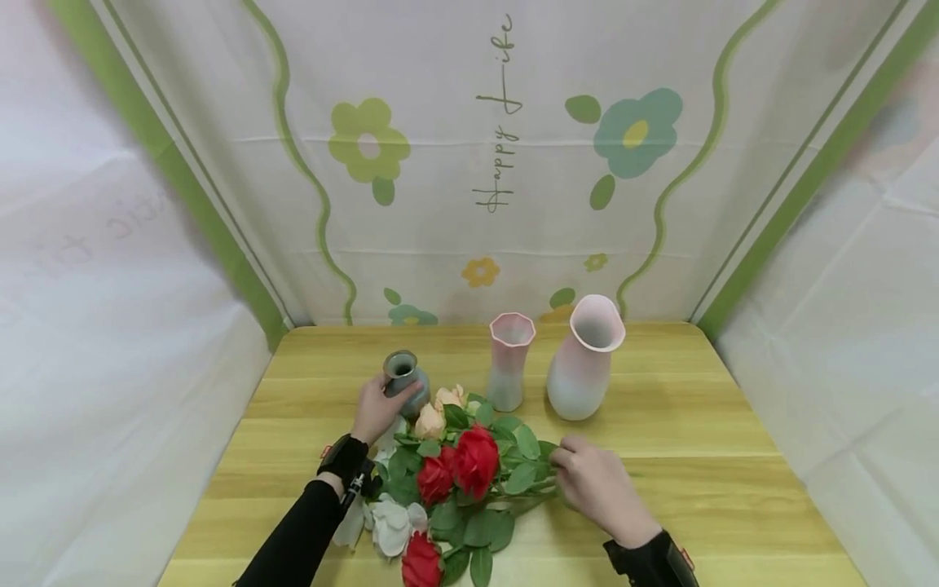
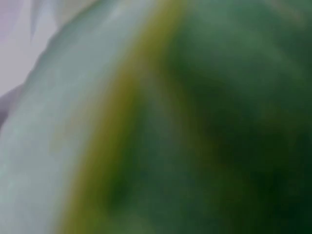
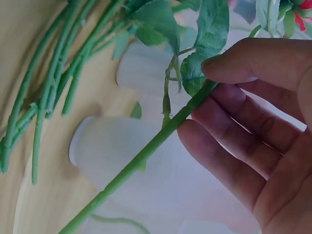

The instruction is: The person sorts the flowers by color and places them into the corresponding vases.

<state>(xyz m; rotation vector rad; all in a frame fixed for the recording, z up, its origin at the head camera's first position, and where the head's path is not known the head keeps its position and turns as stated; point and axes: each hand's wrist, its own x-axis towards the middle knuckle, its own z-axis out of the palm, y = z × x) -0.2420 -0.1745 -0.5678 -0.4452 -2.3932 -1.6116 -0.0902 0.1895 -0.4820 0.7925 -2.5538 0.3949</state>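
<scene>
In the head view my left hand (image 1: 377,416) grips the small grey-blue vase (image 1: 401,367) at its neck and shoulder. My right hand (image 1: 597,485) is at the stem end of the artificial flowers. Up close in the right wrist view, its thumb and fingers pinch one green flower stem (image 3: 141,158); which bloom it belongs to I cannot tell. Between the hands lie red roses (image 1: 477,461), peach roses (image 1: 430,422), white flowers (image 1: 392,524) and many green leaves. A blurred green leaf (image 2: 219,122) fills most of the left wrist view.
Behind the flowers stand a slim pink-and-white vase (image 1: 508,367) and a larger wide-mouthed pink-and-white vase (image 1: 583,367). Several loose stems (image 3: 58,73) lie on the wooden table (image 1: 704,440). A printed white cloth (image 1: 440,228) hangs along the table's back edge.
</scene>
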